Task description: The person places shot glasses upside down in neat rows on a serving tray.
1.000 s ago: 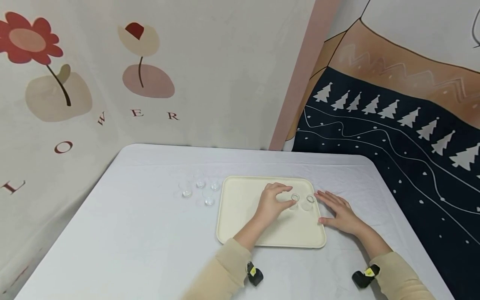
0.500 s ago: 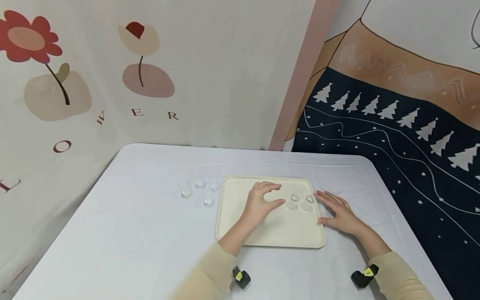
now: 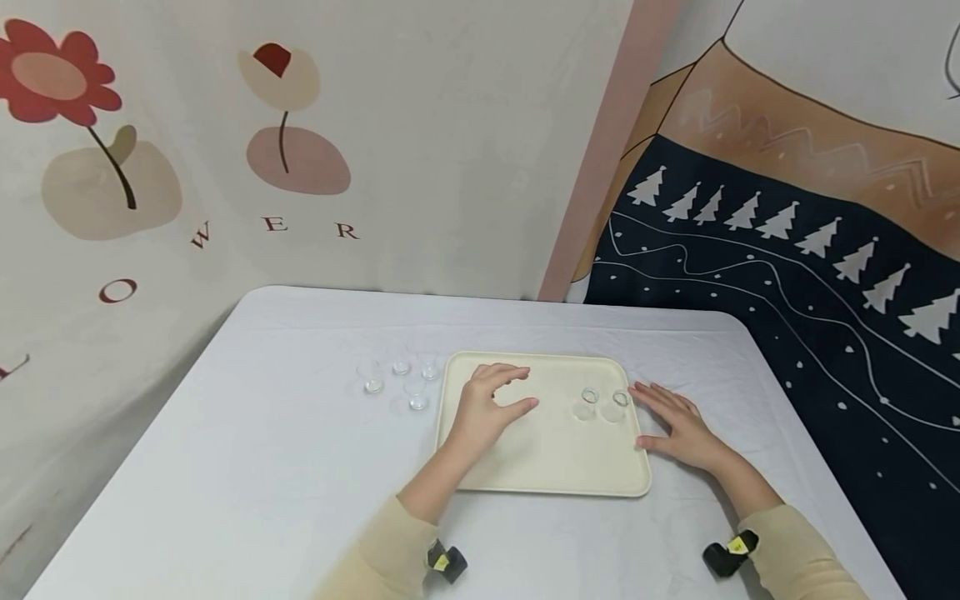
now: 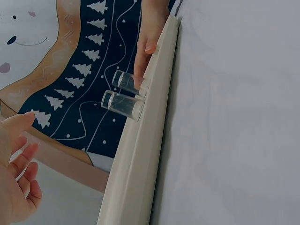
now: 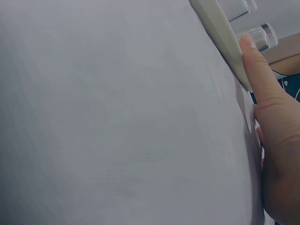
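Note:
Two clear glass cups stand upright near the right end of a cream tray (image 3: 540, 467): one cup (image 3: 584, 405) and, just right of it, another cup (image 3: 614, 407). My left hand (image 3: 480, 408) hovers over the tray's left part, thumb and fingers spread apart with nothing between them. In the left wrist view the same hand (image 4: 18, 173) shows at the left edge, away from both cups. My right hand (image 3: 682, 429) rests at the tray's right edge, fingers extended. In the right wrist view its thumb (image 5: 255, 65) lies along the tray rim, overlapping a cup (image 5: 265, 37).
Several more clear glass cups (image 3: 417, 395) stand on the white-covered table (image 3: 262, 467), left of the tray. A printed curtain (image 3: 450, 167) hangs behind the table's back edge. Dark fabric with white trees (image 3: 787, 267) hangs at the right.
My left hand has moved left, away from the left cup on the tray, its fingers still apart. The right hand stays in place at the tray's edge.

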Available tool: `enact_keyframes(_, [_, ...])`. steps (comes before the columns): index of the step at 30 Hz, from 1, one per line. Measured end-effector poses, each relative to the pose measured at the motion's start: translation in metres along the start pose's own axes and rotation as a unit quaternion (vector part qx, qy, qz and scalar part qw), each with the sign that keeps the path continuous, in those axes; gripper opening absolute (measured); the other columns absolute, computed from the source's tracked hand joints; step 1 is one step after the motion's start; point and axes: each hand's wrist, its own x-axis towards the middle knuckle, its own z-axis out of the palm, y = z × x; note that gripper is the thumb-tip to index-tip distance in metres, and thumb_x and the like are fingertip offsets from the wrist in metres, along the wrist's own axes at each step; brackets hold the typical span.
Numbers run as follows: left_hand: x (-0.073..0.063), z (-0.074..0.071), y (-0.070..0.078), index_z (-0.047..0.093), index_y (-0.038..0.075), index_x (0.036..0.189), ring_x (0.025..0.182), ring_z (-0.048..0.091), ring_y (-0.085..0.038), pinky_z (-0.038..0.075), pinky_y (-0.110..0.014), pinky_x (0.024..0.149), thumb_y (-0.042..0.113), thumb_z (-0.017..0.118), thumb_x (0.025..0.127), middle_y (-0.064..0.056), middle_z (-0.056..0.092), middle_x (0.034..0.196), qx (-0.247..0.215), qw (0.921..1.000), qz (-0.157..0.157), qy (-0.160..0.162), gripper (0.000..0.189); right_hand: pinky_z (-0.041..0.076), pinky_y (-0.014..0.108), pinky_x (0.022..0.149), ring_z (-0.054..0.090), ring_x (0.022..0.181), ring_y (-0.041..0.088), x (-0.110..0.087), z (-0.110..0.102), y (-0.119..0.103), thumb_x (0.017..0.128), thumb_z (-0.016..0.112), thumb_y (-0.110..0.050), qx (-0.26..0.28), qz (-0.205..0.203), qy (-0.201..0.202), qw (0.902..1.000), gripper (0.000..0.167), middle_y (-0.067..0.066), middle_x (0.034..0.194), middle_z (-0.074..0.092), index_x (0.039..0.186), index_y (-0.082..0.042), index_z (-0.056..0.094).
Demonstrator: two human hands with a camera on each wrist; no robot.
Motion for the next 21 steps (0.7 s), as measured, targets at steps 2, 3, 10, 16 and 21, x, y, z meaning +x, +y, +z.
enact_keyframes(2, [-0.003, -0.006, -0.001, 0.071, 0.007, 0.111, 0.1, 0.053, -0.016, 0.047, -0.039, 0.083, 0.011, 0.084, 0.073, 0.003, 0.068, 0.105, 0.004, 1.0, 0.003, 0.004, 0.041, 0.006, 0.066, 0.104, 0.02, 0.136, 0.046, 0.0, 0.0, 0.0, 0.075, 0.078, -0.037, 0.0, -0.001, 0.0, 1.0, 0.083, 0.02, 0.149, 0.034, 0.146, -0.014, 0.04])
enact_keyframes(3, [-0.004, -0.009, -0.002, 0.071, 0.007, 0.111, 0.1, 0.053, -0.017, 0.048, -0.041, 0.082, 0.011, 0.084, 0.073, 0.003, 0.068, 0.106, 0.007, 0.9999, 0.003, 0.007, 0.041, 0.006, 0.066, 0.104, 0.02, 0.136, 0.046, 0.0, 0.0, 0.0, 0.075, 0.078, -0.037, -0.001, -0.001, 0.0, 1.0, 0.083, 0.02, 0.149, 0.033, 0.146, -0.014, 0.04])
enact_keyframes(10, [-0.011, -0.031, -0.006, 0.071, 0.009, 0.111, 0.101, 0.054, -0.016, 0.048, -0.048, 0.08, 0.011, 0.084, 0.073, 0.004, 0.067, 0.107, 0.016, 0.9997, -0.007, 0.018, 0.04, 0.006, 0.067, 0.104, 0.019, 0.136, 0.046, 0.0, 0.0, 0.001, 0.075, 0.078, -0.038, -0.002, -0.001, 0.001, 1.0, 0.084, 0.02, 0.149, 0.034, 0.146, -0.014, 0.04])
enact_keyframes(16, [-0.016, -0.048, -0.011, 0.071, 0.01, 0.111, 0.099, 0.054, -0.016, 0.047, -0.041, 0.075, 0.011, 0.084, 0.072, 0.005, 0.067, 0.107, 0.036, 0.9988, -0.006, 0.032, 0.041, 0.006, 0.066, 0.104, 0.019, 0.136, 0.046, 0.0, 0.0, 0.002, 0.076, 0.078, -0.038, 0.001, -0.002, 0.001, 1.0, 0.083, 0.02, 0.149, 0.033, 0.146, -0.015, 0.04])
enact_keyframes(21, [-0.021, -0.06, -0.016, 0.071, 0.008, 0.11, 0.097, 0.055, -0.019, 0.048, -0.046, 0.074, 0.007, 0.085, 0.07, 0.001, 0.068, 0.108, 0.049, 0.9977, -0.001, 0.047, 0.042, 0.006, 0.066, 0.104, 0.02, 0.136, 0.046, 0.0, 0.0, 0.002, 0.076, 0.078, -0.038, 0.001, -0.003, -0.001, 1.0, 0.083, 0.02, 0.149, 0.033, 0.146, -0.016, 0.04])
